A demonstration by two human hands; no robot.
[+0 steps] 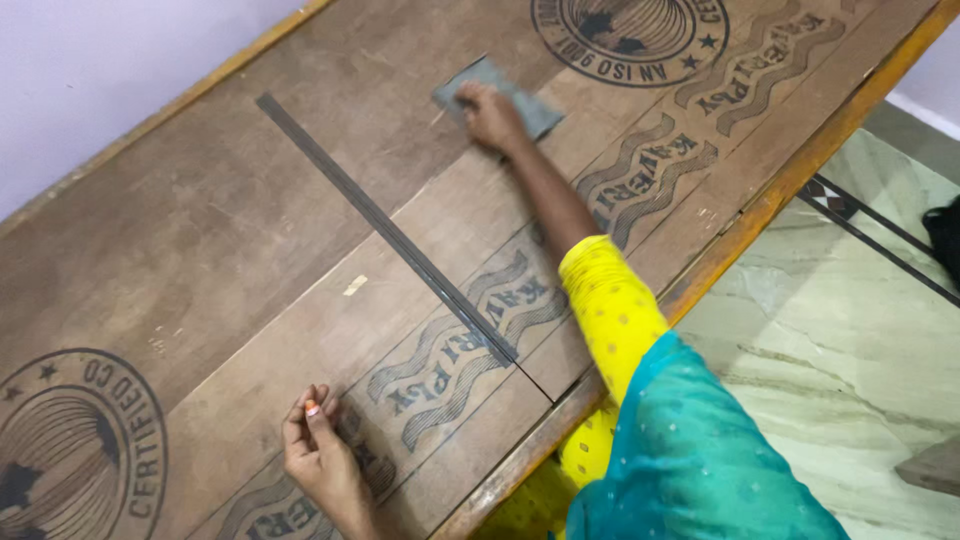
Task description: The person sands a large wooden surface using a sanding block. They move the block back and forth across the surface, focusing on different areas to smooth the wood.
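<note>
A large brown plywood board [250, 230] with dark printed stamps and wavy bands fills most of the view. My right hand [490, 115], on an arm in a yellow dotted sleeve, reaches far across the board and presses down on a small grey sheet [520, 95], gripping it under the fingers. My left hand [320, 455] rests on the board near its front edge, fingers extended and close together, holding nothing. A long thin metal ruler [390, 230] lies diagonally on the board between the two hands, touched by neither.
The board lies on a wooden frame whose orange-brown edge [760, 205] runs diagonally at the right. Beyond it is a pale marble floor [850, 330] with dark inlay lines. A light wall [90, 60] borders the board's far side. Teal cloth [700, 460] hangs at my front.
</note>
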